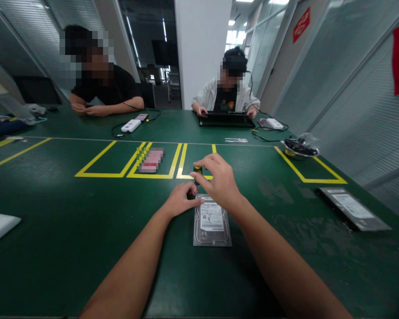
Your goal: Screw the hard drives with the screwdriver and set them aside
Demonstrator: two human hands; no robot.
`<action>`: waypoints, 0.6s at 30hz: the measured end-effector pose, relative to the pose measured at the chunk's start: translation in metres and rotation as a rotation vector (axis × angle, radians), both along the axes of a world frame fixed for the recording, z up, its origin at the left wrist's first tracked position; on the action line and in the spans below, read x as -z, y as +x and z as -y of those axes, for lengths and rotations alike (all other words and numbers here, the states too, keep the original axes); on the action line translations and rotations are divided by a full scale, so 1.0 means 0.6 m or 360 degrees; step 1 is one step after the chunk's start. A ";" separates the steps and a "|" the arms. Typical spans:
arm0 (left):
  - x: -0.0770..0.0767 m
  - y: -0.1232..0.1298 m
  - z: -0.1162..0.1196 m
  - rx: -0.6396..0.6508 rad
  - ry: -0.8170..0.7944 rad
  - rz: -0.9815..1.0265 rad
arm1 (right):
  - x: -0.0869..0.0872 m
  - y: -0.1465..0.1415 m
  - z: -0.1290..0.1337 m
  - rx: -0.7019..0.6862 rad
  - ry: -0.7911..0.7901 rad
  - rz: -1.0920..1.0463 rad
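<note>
A silver hard drive (213, 221) with a white label lies flat on the green table in front of me. My right hand (219, 177) pinches the short black-and-yellow handle of a screwdriver (197, 173) between thumb and fingers. The screwdriver stands upright over the drive's far left corner; its tip is hidden behind my left hand. My left hand (182, 199) grips that same corner, thumb on the drive's top and fingers curled by the screwdriver's shaft.
Another hard drive (352, 208) lies on the right. Beyond it stands a metal bowl (299, 148) of dark items. A pink phone (153, 160) rests within yellow tape. Two people sit opposite; one holds a black panel (226, 119). A white object (0, 226) is at left.
</note>
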State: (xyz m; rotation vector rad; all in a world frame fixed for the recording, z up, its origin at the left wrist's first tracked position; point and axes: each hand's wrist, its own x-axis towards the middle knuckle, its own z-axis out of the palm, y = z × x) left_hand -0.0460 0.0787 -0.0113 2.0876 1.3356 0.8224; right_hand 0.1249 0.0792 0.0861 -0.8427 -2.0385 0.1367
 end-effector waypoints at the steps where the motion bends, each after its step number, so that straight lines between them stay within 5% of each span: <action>1: 0.000 0.000 0.000 0.0003 0.0000 0.0001 | 0.000 0.000 0.000 -0.0003 -0.0001 0.0012; 18: 0.000 0.001 -0.001 -0.0002 -0.0038 0.0027 | -0.001 0.000 0.000 -0.0008 0.0044 0.0050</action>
